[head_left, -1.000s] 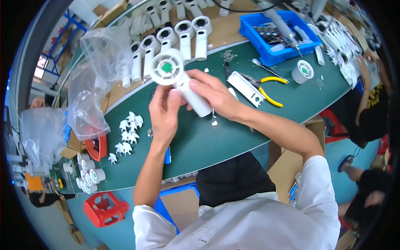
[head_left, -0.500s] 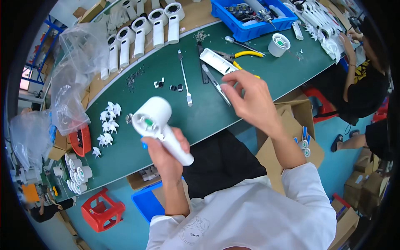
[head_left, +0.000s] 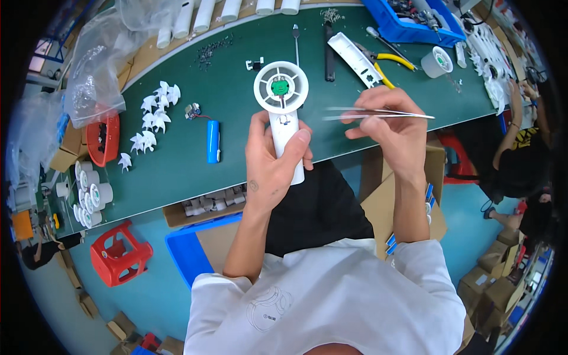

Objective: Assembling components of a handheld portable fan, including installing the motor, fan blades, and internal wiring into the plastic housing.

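My left hand is closed round the handle of a white handheld fan housing. Its round ring stands upward, with spokes and a green circuit board at the centre. My right hand grips a pair of metal tweezers, their tips pointing left toward the fan housing but apart from it. Left of the housing, a blue cylindrical battery lies on the green table, wired to a small metal motor-like part. A slim white cover lies beyond my right hand, beside yellow-handled pliers.
White fan blades lie in a cluster to the left, near a red bin and white round housings. A blue tray of parts stands at the far right. A co-worker sits to the right.
My right hand now holds the tweezers, which lay on the table before. My left hand has turned the fan housing upright and moved it right; the battery now shows fully on the table.
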The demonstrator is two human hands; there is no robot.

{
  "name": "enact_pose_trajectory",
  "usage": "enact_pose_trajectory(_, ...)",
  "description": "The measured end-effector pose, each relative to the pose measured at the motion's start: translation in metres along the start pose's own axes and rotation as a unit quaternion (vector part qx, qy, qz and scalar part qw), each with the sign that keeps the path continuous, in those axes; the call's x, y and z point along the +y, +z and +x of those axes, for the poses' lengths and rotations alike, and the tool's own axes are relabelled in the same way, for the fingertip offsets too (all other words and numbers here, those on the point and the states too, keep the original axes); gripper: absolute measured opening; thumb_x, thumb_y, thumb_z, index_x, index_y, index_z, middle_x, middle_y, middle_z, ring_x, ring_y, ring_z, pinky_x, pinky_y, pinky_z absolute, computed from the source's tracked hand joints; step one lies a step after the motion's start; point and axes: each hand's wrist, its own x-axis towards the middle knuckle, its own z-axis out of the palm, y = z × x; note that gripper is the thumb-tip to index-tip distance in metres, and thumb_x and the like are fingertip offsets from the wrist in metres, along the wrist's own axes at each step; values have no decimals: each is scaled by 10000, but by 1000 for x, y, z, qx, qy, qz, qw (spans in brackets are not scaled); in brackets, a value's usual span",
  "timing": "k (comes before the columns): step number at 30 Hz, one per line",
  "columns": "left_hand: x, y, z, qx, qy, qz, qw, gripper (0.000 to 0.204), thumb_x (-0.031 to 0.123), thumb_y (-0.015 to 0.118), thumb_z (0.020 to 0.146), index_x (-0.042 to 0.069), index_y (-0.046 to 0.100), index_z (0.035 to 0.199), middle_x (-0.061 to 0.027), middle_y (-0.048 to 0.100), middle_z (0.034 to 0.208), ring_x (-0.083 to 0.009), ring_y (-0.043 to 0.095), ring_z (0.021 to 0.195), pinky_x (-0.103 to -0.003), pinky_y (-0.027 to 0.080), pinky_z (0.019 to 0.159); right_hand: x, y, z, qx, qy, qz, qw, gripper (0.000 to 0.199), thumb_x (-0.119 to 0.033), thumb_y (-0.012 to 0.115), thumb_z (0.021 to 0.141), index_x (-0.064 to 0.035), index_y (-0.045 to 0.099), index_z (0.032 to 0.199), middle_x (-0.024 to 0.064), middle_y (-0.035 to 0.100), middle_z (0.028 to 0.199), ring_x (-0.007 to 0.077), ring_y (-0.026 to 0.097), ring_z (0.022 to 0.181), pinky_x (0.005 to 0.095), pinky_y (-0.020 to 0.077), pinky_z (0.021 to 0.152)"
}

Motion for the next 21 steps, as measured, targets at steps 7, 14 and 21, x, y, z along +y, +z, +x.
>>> enact_pose_trajectory(7, -1, -2, -4, 23, 3, 32, 999, 375, 17, 617, 879, -40, 358, 1145, -91, 575, 895, -100, 575, 618, -233, 476, 495, 4, 22, -7, -101, -162, -131, 973, 234, 44, 686, 817, 42, 552, 1009, 255, 631, 1033, 311, 690, 872, 388, 604, 755)
enact_pose_trajectory(14, -9, -2, -2, 27, 28, 34, 999, 329, -18, 584, 884, -29, 358, 1123, -100, 593, 887, -97, 570, 610, -227, 467, 493, 17, 37, 2, -72, -254, -223, 938, 272, 45, 772, 692, 21, 659, 938, 133, 686, 935, 267, 678, 795, 286, 553, 664)
enact_pose_trajectory(21, -10, 2, -3, 35, 40, 34, 998, 334, -40, 564, 886, -19, 348, 1140, -103, 593, 875, -92, 573, 612, -217, 472, 494, 20, 36, 3, -112, -230, -217, 942, 262, 78, 755, 726, 27, 630, 951, 177, 688, 990, 248, 674, 873, 305, 555, 736)
